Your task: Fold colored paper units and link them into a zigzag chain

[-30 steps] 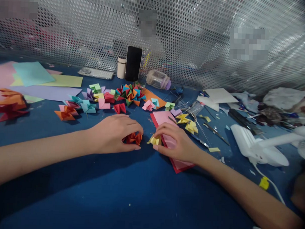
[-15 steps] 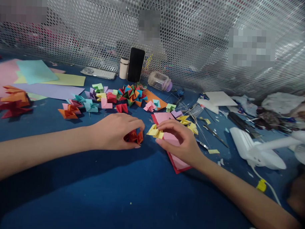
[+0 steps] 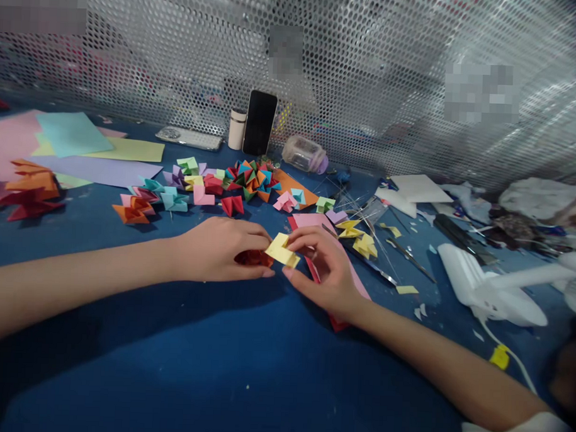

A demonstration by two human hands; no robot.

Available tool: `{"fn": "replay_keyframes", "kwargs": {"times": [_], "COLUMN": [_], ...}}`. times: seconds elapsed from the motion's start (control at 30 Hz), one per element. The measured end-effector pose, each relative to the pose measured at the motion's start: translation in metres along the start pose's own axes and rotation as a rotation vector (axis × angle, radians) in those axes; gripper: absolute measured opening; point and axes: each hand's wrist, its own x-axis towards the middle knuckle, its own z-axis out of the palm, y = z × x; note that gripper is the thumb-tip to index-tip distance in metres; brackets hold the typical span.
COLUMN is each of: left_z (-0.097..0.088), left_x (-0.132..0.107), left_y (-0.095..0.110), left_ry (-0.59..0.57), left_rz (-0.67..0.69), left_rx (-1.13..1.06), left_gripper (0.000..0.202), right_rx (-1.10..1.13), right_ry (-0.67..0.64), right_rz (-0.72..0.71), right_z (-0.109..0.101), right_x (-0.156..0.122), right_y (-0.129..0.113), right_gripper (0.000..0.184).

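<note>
A blue table [image 3: 245, 366] spreads open before a person's two hands, its far edge crowded along a mesh wall [image 3: 189, 55]. At left, sheets [image 3: 73, 136] lie flat and unfolded. The left hand [image 3: 215, 251] curls narrowly; the right hand [image 3: 336, 274] pinches lightly over a pink stack [image 3: 313, 221]. Beyond, a multicolored cluster [image 3: 254, 178] appears assembled, folded pieces [image 3: 203, 196] beside it. A red-orange piece [image 3: 257, 259] sits in the left grip; a yellow piece [image 3: 282, 252], at the right fingertips, seems unjoined to it.
</note>
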Motion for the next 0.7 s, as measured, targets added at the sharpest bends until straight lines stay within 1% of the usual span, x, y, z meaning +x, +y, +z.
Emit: {"fn": "replay_keyframes", "kwargs": {"times": [0.07,0.17,0.23,0.37,0.47,0.57,0.7], "left_z": [-0.0025,-0.0071,-0.0087,-0.0058,-0.0026,-0.0016,-0.0011], "left_x": [0.0009,0.0023,0.0032,0.0037,0.0034,0.0032,0.003], "left_y": [-0.0001,0.0002,0.0005,0.001,0.0015,0.0022,0.003], "left_ry": [-0.004,-0.049,-0.072,-0.046,-0.018,-0.018,-0.015], "left_rz": [-0.021,-0.067,-0.103,-0.166,-0.169,-0.18,-0.17], "left_rx": [-0.045,-0.101,-0.116,-0.091,-0.088,-0.078,-0.083], "left_gripper": [0.027,0.021,0.021,0.017,0.017,0.019,0.021], "right_rx": [-0.031,-0.027,-0.013,-0.028,-0.062,-0.095,-0.154], "right_ry": [-0.01,-0.009,-0.016,-0.048,-0.055,-0.059,-0.071], "right_rz": [0.003,0.025,0.042,0.057,0.043,0.015,-0.062], "right_z": [0.002,0.0021,0.0015,0.0009,0.0011,0.0012,0.001], "right_x": [-0.0025,-0.0045,-0.0051,-0.0053,-0.0047,-0.0041,-0.0037], "right_y": [0.0033,0.007,0.0084,0.0077,0.0054,0.0042,0.0038], "right_gripper": [0.027,0.025,0.024,0.024,0.024,0.025,0.026]}}
